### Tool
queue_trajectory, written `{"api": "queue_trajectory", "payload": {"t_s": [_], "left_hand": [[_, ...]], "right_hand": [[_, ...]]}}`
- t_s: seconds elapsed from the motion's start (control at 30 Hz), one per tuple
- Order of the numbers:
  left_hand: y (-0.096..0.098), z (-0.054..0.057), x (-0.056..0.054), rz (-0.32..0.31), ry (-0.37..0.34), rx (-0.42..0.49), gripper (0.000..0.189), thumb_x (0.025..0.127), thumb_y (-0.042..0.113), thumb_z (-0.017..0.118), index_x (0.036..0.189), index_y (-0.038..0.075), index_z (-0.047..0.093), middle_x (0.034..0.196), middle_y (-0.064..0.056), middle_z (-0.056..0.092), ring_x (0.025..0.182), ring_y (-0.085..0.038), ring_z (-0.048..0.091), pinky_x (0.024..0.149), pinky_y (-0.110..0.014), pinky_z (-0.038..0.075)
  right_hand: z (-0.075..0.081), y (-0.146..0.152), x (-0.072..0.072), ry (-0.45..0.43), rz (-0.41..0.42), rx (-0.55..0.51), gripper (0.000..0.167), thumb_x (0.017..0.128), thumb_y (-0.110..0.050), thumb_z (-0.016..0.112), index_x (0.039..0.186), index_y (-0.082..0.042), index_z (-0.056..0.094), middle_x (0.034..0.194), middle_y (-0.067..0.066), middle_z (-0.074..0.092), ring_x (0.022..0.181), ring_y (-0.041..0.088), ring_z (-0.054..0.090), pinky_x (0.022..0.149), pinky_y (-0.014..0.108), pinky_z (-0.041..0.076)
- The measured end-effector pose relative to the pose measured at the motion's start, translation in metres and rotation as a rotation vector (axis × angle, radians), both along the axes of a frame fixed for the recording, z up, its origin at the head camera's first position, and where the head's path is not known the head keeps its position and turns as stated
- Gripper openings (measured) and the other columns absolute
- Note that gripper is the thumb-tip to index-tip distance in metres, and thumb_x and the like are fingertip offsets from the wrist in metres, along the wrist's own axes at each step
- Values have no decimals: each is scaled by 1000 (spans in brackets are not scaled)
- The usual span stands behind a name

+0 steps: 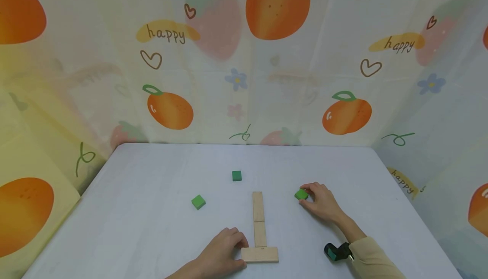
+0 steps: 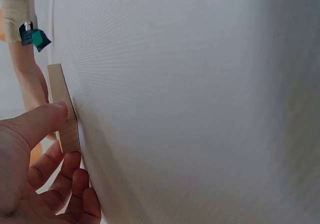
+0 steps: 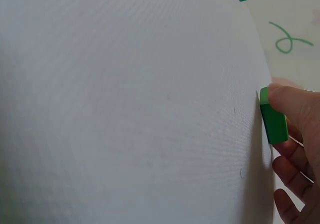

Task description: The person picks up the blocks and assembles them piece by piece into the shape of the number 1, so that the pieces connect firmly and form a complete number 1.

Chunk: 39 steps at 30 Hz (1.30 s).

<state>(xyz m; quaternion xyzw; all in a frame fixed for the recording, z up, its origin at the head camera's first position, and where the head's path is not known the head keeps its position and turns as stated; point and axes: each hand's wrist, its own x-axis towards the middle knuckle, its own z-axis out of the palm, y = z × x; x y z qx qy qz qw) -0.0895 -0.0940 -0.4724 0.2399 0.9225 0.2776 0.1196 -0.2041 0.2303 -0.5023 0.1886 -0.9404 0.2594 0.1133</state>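
In the head view my left hand [image 1: 222, 251] grips the left end of a wooden block [image 1: 263, 255] lying crosswise near the front. The left wrist view has its thumb on one long side of that wooden block [image 2: 64, 97] and the fingers round its end. Two more wooden blocks [image 1: 258, 206] lie end to end, running away from the crosswise one. To the right, my right hand [image 1: 324, 203] pinches a green block [image 1: 300, 194] between thumb and fingers. Its thumb covers the top of this green block [image 3: 276, 123] in the right wrist view.
Two other green blocks lie apart on the white table [image 1: 152, 173]: one green block [image 1: 237, 175] at the back middle, another green block [image 1: 198, 202] at the left. A fruit-patterned curtain [image 1: 213, 80] hangs behind. My right wrist carries a small black device [image 1: 337, 252].
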Motion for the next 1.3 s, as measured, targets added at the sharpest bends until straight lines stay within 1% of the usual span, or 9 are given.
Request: {"api": "queue_trajectory", "payload": {"t_s": [0.17,0.37,0.57,0.73,0.83,1.03,1.3], "left_hand": [[-1,-1,1,-15,19,-2,29,68,27,79,90,24,61,83,19,49,77,1,39,70,-20,42],[-1,-2,0,-19,28,-4,29,68,27,78,90,25,61,83,19,49,77,1,39,71,-20,41],[-1,-1,0,-19,37,-7,29,68,27,79,90,24,61,83,19,49,76,1,38,70,-20,41],[-1,-1,0,-20,33,-10,29,67,26,79,90,24,61,83,19,49,77,1,39,71,-20,42],[-1,-1,0,-21,28,-11,29,67,26,79,90,24,61,83,19,49,77,1,39,71,-20,42],[0,-1,0,-20,28,-11,30,67,27,79,90,24,61,83,18,49,77,0,39,70,-21,42],[0,0,1,-15,22,-4,29,67,25,80,90,24,61,82,19,49,77,0,38,70,-20,41]], "right_hand": [[3,-1,0,-34,0,-7,36,73,-19,75,105,-6,63,89,1,59,81,15,51,69,31,41],[7,-3,-5,-70,23,-16,36,74,-19,75,105,-6,63,87,0,57,81,13,50,70,31,42],[13,-10,-10,-37,62,-23,35,72,-17,75,102,-5,63,83,-1,56,79,13,51,70,31,43],[18,-17,-14,-5,76,0,33,72,-15,75,102,-5,64,82,-1,57,77,14,52,68,30,43],[22,-22,-16,-7,78,7,34,72,-15,76,103,-5,64,83,0,58,79,16,53,69,31,44],[28,-33,-21,-36,90,-17,35,73,-16,76,105,-6,64,85,1,59,81,17,55,72,33,46],[31,-48,-27,-72,120,-31,35,76,-18,74,107,-5,63,88,2,60,83,18,55,73,32,46]]}}
